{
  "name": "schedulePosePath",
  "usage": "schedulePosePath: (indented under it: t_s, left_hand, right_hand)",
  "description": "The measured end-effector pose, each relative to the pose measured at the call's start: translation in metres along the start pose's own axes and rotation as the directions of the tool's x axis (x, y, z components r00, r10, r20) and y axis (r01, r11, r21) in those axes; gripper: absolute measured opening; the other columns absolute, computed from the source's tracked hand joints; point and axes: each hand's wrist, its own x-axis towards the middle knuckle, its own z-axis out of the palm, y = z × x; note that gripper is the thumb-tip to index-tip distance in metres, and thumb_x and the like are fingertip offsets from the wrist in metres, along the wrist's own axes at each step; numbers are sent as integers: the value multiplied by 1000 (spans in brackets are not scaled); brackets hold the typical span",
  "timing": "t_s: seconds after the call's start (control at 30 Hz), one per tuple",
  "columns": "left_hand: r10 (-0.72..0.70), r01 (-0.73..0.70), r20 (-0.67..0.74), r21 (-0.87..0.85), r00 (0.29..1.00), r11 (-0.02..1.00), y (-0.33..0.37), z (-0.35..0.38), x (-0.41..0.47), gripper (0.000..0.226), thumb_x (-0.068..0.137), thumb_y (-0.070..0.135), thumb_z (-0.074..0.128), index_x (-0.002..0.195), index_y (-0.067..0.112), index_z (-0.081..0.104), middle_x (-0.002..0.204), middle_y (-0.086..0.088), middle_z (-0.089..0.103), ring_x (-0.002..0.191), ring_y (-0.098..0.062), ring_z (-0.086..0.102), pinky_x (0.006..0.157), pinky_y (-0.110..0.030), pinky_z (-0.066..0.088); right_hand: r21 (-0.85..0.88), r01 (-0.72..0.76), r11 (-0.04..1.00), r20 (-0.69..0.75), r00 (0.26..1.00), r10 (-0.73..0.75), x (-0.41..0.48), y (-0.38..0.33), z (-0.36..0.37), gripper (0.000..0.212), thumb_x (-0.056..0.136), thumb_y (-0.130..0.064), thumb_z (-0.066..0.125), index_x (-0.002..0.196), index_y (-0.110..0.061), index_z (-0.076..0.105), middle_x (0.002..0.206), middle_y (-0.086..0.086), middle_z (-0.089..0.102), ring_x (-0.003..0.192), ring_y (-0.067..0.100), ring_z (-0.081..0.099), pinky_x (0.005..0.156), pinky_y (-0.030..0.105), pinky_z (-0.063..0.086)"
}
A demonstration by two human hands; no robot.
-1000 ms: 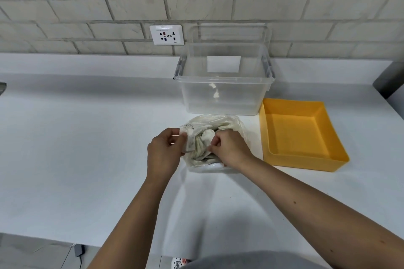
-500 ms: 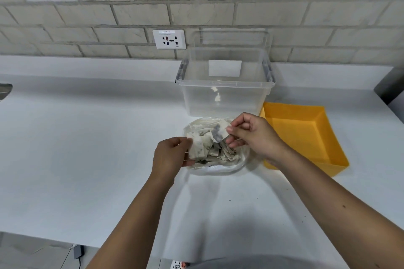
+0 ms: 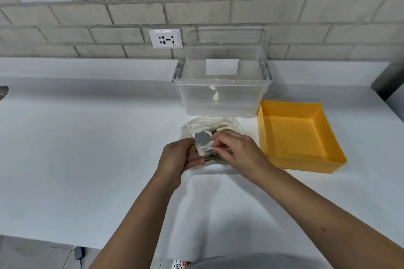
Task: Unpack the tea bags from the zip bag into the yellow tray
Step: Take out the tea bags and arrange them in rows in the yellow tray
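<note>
A clear zip bag (image 3: 220, 123) full of several tea bags lies on the white counter in front of a clear tub. My left hand (image 3: 178, 159) grips the bag's near left edge. My right hand (image 3: 237, 152) pinches a small stack of tea bags (image 3: 203, 143) at the bag's mouth; the top one is grey and the others are white. The yellow tray (image 3: 297, 135) sits to the right of the zip bag with nothing in it.
A clear plastic tub (image 3: 222, 81) stands behind the zip bag, against the brick wall. A wall socket (image 3: 165, 38) is to its left. The counter's front edge (image 3: 65, 244) runs low on the left. A grey object (image 3: 388, 84) stands far right.
My right hand came back down from above the bag to its mouth and now pinches a stack of tea bags. My left hand stays on the bag's left edge.
</note>
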Motion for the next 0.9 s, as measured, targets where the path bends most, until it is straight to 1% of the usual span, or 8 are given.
schedulePosePath:
  t_s: [0.23, 0.37, 0.47, 0.57, 0.67, 0.7, 0.8, 0.9]
  left_hand:
    - [49, -47, -30, 80, 998, 996, 2, -1, 1, 31, 99, 31, 53, 101, 7, 74, 92, -16, 78, 80, -29, 76, 76, -36, 62]
    - [150, -127, -116, 187, 982, 974, 4, -3, 5, 23, 93, 20, 66, 94, -2, 73, 90, -24, 75, 71, -36, 75, 69, -38, 64]
    - [280, -240, -142, 246, 950, 939, 8, -9, 8, 12, 91, 16, 69, 89, 6, 75, 84, -15, 76, 65, -25, 74, 63, -31, 61]
    - [511, -416, -120, 440, 851, 796, 10, -24, 10, 10, 93, 21, 68, 87, 18, 74, 80, 6, 75, 71, -12, 72, 69, -24, 56]
    - [625, -523, 40, 590, 780, 615, 9, -34, 6, 11, 96, 21, 65, 88, 24, 71, 84, 20, 72, 77, -1, 66, 65, -13, 48]
    - [642, -542, 68, 607, 764, 581, 8, -37, 6, 12, 96, 20, 64, 88, 26, 70, 85, 23, 71, 80, 1, 65, 65, -12, 46]
    - [679, -552, 79, 654, 730, 518, 5, -43, 8, 12, 99, 19, 60, 90, 25, 66, 90, 28, 68, 84, 5, 63, 66, -7, 42]
    - [674, -520, 19, 652, 739, 552, 2, -47, 10, 9, 100, 20, 58, 94, 21, 64, 90, 26, 69, 81, 6, 63, 67, -5, 41]
  right_hand:
    - [16, 3, 1000, -8, 1000, -3, 3, 1, 4, 9, 85, -11, 71, 85, -9, 63, 95, 4, 66, 88, 22, 65, 74, 41, 53]
    - [40, 7, 999, 31, 999, -8, 0, 1, 3, 12, 82, -14, 75, 85, -10, 65, 97, 3, 67, 92, 19, 65, 77, 36, 53]
    - [121, -90, 989, 51, 995, 84, 1, 6, 1, 17, 79, -13, 78, 94, -12, 69, 99, -1, 68, 94, 13, 64, 82, 29, 53]
    - [166, -270, 948, 21, 963, 270, 7, 12, -2, 24, 80, -7, 76, 101, -16, 70, 102, -3, 68, 93, 7, 65, 85, 22, 55]
    - [86, -416, 905, -7, 908, 418, 18, 17, -1, 19, 85, -12, 71, 104, -15, 70, 100, -4, 69, 81, 6, 64, 70, 10, 49]
    - [58, -440, 896, -5, 898, 441, 22, 17, 1, 18, 87, -14, 69, 105, -14, 70, 98, -3, 70, 78, 8, 64, 70, 13, 50]
    - [107, -518, 849, 40, 855, 517, 35, 12, 11, 11, 92, -14, 61, 100, -11, 68, 78, 4, 72, 61, 18, 69, 67, 35, 60]
    - [96, -530, 842, 37, 848, 529, 42, 8, 20, 10, 93, -13, 58, 88, -11, 66, 63, 4, 68, 50, 22, 68, 55, 36, 59]
